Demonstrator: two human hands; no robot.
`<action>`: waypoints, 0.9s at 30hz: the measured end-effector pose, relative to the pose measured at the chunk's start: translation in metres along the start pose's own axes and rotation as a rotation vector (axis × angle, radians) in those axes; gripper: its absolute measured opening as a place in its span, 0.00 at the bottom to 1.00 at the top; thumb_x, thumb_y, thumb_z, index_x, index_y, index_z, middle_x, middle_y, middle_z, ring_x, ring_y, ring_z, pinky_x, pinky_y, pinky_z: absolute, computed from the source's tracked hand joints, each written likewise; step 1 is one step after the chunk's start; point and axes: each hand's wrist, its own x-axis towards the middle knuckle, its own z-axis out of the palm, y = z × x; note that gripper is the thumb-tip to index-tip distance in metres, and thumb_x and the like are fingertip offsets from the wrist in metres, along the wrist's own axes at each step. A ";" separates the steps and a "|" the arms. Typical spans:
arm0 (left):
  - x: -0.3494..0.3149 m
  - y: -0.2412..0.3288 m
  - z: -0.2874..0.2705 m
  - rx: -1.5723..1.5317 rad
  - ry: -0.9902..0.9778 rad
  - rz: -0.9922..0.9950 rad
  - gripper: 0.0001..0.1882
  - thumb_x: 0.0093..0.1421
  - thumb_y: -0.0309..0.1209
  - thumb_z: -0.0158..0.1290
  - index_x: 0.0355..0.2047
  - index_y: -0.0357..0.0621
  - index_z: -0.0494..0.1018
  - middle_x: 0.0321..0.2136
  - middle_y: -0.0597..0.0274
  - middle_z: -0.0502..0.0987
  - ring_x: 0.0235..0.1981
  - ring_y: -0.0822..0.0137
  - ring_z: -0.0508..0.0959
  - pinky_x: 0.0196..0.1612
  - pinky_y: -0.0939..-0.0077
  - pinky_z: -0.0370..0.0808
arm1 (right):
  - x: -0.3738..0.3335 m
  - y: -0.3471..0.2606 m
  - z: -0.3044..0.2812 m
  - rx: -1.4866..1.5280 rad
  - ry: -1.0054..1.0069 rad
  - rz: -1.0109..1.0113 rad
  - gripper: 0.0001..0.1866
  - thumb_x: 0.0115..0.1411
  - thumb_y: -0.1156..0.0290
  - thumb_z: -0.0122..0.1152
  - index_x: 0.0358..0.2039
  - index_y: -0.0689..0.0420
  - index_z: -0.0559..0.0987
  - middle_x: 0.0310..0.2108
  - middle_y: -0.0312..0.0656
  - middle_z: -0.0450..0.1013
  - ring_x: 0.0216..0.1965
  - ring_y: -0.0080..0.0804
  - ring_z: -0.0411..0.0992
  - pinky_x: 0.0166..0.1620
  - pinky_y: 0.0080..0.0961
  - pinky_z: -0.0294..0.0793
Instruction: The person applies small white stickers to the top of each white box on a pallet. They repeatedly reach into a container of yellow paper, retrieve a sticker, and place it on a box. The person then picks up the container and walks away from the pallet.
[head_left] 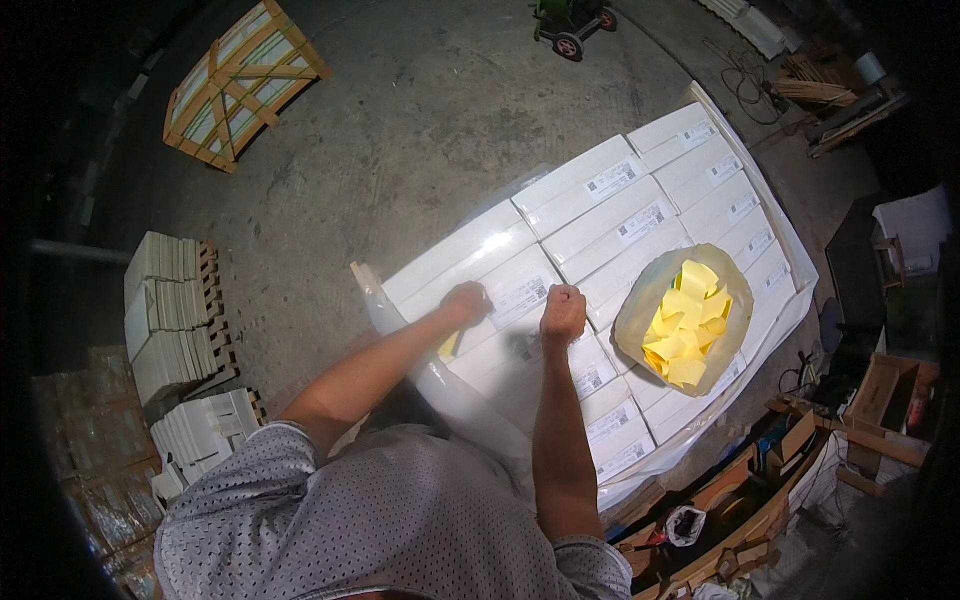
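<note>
The work area is a low block of white cartons [583, 243], laid in rows from the centre of the frame toward the right, with printed white labels [641, 222] on their faces. Clear film [452, 398] lies along the block's lower-left side.

The left hand [465, 303] is just left of the frame's centre, over a labelled carton. It is blurred, so the spread of its fingers, and whether they hold anything, cannot be told with confidence. A flat yellow piece [449, 346] shows just below the left wrist, near the film; contact with the hand cannot be confirmed.

The right hand [563, 316] is slightly right of centre, above the cartons. Its fingers are narrow, curled in toward the palm; what they may enclose is hidden.

A translucent, rounded container [628, 325] stands on the cartons right of centre, well apart from the right hand. Loose yellow strips [690, 318] are heaped inside it, some curled.

A wooden-framed crate [222, 98] stands on the grey floor [400, 130] at the upper left, and a green wheeled machine [568, 22] at the top edge. White slabs [165, 305] are stacked on a pallet at the left. Mixed items fill a wooden bin [775, 545] at the lower right.
</note>
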 end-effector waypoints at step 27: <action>-0.022 -0.004 0.000 -0.090 0.148 -0.030 0.25 0.54 0.49 0.54 0.36 0.36 0.72 0.35 0.44 0.78 0.40 0.49 0.78 0.42 0.57 0.73 | 0.010 -0.007 -0.005 -0.287 -0.104 0.103 0.24 0.53 0.56 0.59 0.46 0.57 0.73 0.39 0.49 0.75 0.41 0.48 0.73 0.46 0.40 0.70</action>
